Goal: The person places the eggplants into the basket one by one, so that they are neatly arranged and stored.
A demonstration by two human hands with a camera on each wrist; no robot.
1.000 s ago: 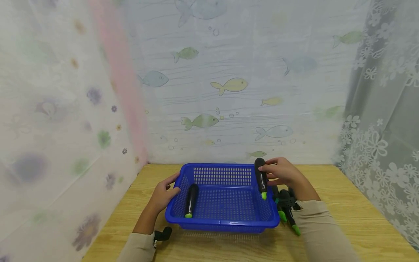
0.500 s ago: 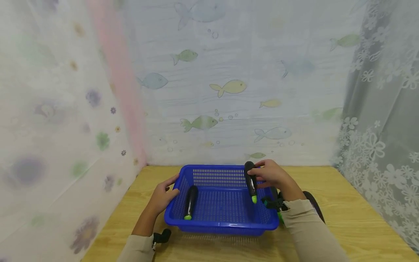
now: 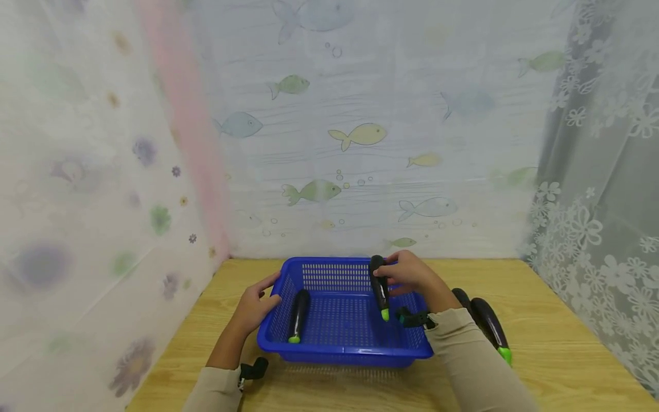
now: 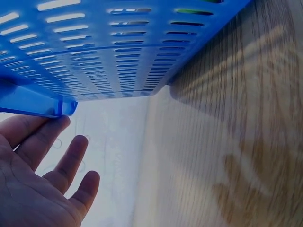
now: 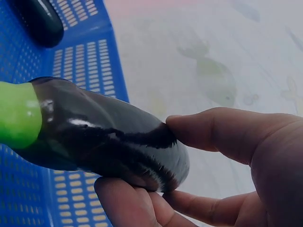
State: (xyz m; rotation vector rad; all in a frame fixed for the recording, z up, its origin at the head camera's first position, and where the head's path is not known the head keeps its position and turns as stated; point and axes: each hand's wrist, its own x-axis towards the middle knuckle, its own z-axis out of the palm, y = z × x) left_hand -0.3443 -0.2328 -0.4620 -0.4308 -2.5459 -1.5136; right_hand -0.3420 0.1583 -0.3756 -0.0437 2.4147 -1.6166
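A blue plastic basket (image 3: 350,351) with slotted walls stands on the wooden table. At its left rim is my left hand (image 3: 255,306), thumb over the top edge. The left wrist view shows its fingers (image 4: 45,137) reaching under the rim, two touching it and two free. My right hand (image 3: 412,276) pinches a dark eggplant (image 3: 380,289) near its rounded end, above the basket's right half, green tip downward. In the right wrist view, thumb and fingers lie on opposite sides of this eggplant (image 5: 104,132). Another eggplant (image 3: 299,315) lies inside along the left wall.
Right of the basket, more eggplants (image 3: 489,320) lie on the table (image 3: 556,343), partly hidden by my right sleeve (image 3: 473,355). A fish-patterned curtain (image 3: 360,189) hangs behind the table, with a flowered curtain (image 3: 103,240) at the left.
My right hand has carried its eggplant leftward from the basket's right rim to over the inside. The eggplants on the table show differently behind the sleeve. My left hand stays at the rim.
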